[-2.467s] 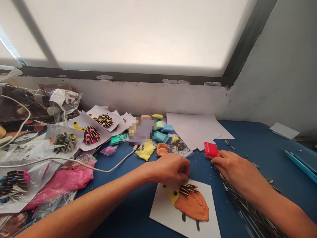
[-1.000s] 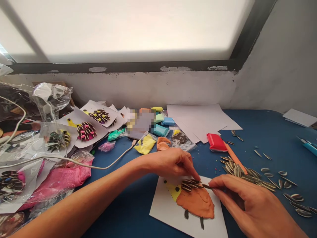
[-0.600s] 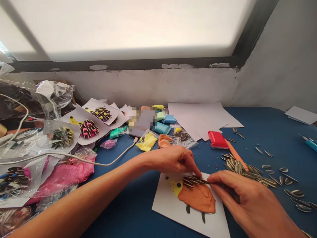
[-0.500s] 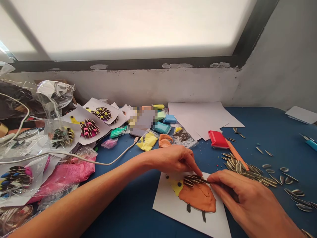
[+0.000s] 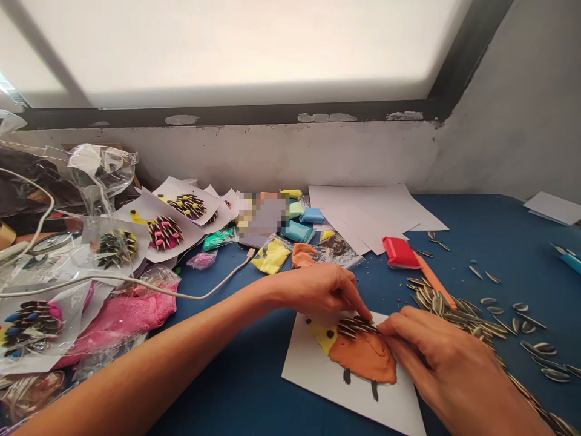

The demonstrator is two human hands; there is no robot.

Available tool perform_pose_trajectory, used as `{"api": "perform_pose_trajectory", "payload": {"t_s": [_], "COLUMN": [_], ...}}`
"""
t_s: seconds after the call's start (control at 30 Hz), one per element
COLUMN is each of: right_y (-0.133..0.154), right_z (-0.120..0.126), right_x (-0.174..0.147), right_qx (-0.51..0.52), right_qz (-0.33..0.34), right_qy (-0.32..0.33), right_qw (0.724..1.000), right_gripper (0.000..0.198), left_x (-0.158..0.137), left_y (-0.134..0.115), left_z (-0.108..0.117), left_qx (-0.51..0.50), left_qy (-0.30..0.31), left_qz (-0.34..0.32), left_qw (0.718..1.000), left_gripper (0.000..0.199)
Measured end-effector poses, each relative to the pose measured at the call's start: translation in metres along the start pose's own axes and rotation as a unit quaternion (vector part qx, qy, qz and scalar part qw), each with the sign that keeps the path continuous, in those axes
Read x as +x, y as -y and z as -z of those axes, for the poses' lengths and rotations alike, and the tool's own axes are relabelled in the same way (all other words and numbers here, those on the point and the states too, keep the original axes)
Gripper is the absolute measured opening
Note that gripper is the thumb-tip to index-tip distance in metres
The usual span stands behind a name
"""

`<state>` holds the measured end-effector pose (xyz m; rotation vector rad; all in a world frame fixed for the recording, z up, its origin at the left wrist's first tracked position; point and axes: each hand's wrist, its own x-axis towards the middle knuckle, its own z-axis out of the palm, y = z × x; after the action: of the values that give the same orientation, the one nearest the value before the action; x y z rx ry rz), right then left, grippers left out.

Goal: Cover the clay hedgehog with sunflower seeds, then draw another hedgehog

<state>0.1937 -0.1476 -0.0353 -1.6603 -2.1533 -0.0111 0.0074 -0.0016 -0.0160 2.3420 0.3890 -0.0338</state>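
Observation:
A white sheet of paper point(image 5: 313, 369) lies under my hands. It carries an animal figure with an orange clay body point(image 5: 363, 357), a yellow clay head point(image 5: 323, 336) with dark dots, and two dark legs. Striped sunflower seeds point(image 5: 353, 327) stick in a row along the top of the body. My left hand point(image 5: 324, 289) reaches across, its index finger stretched down onto the seeds and the other fingers curled. At the right end of that row, my right hand point(image 5: 445, 357) pinches a sunflower seed, mostly hidden by thumb and forefinger, against the clay.
Loose sunflower seeds point(image 5: 454, 309) are heaped right of the paper, beside an orange stick point(image 5: 434, 281) and a red clay packet point(image 5: 400, 252). Blank sheets point(image 5: 363, 209) lie behind. Finished seed-and-clay pictures point(image 5: 164, 233), plastic bags and a white cable point(image 5: 190, 298) crowd the left.
My right fingertips have edged slightly left and down with the seed, closer to the clay. The left index finger stays on the row of seeds; the view has shifted a little.

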Motion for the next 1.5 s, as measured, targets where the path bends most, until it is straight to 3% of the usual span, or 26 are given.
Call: {"api": "perform_pose_trajectory", "payload": {"t_s": [0.23, 0.53, 0.63, 0.7, 0.8, 0.97, 1.1, 1.23, 1.5], "right_y": [-0.001, -0.005, -0.026, -0.043, -0.063, -0.066, -0.063, -0.065, -0.066], "right_z": [-0.004, 0.007, 0.018, 0.027, 0.035, 0.029, 0.02, 0.019, 0.017], "right_x": [0.0, 0.0, 0.002, 0.004, 0.007, 0.014, 0.017, 0.018, 0.019], "right_qx": [-0.019, -0.05, -0.083, -0.106, -0.114, -0.112, -0.116, -0.11, -0.097], "right_qz": [0.024, -0.003, -0.081, -0.174, -0.209, -0.21, -0.198, -0.187, -0.185], "right_qy": [-0.011, -0.009, -0.045, -0.022, -0.018, 0.009, 0.032, 0.043, 0.019], "right_qw": [0.999, 0.999, 0.992, 0.979, 0.971, 0.971, 0.973, 0.975, 0.978], "right_gripper": [0.034, 0.029, 0.03, 0.035, 0.04, 0.041, 0.033, 0.028, 0.029], "left_x": [0.001, -0.002, -0.002, -0.002, 0.0, 0.004, 0.006, 0.004, 0.003], "left_y": [0.002, 0.002, 0.001, -0.001, -0.003, -0.005, -0.008, -0.008, -0.006], "left_z": [-0.001, -0.003, -0.003, -0.002, -0.002, -0.008, -0.011, -0.008, -0.004], "left_qx": [-0.002, -0.051, -0.075, -0.086, -0.101, -0.106, -0.052, 0.01, 0.006], "left_qy": [-0.002, -0.037, -0.05, -0.051, -0.062, -0.1, -0.139, -0.111, -0.074], "left_qz": [-0.013, 0.03, 0.046, 0.053, 0.063, 0.079, 0.083, 0.08, 0.095], "left_qw": [1.0, 0.998, 0.995, 0.994, 0.991, 0.986, 0.985, 0.991, 0.993], "left_gripper": [0.04, 0.04, 0.042, 0.041, 0.036, 0.035, 0.034, 0.026, 0.012]}}
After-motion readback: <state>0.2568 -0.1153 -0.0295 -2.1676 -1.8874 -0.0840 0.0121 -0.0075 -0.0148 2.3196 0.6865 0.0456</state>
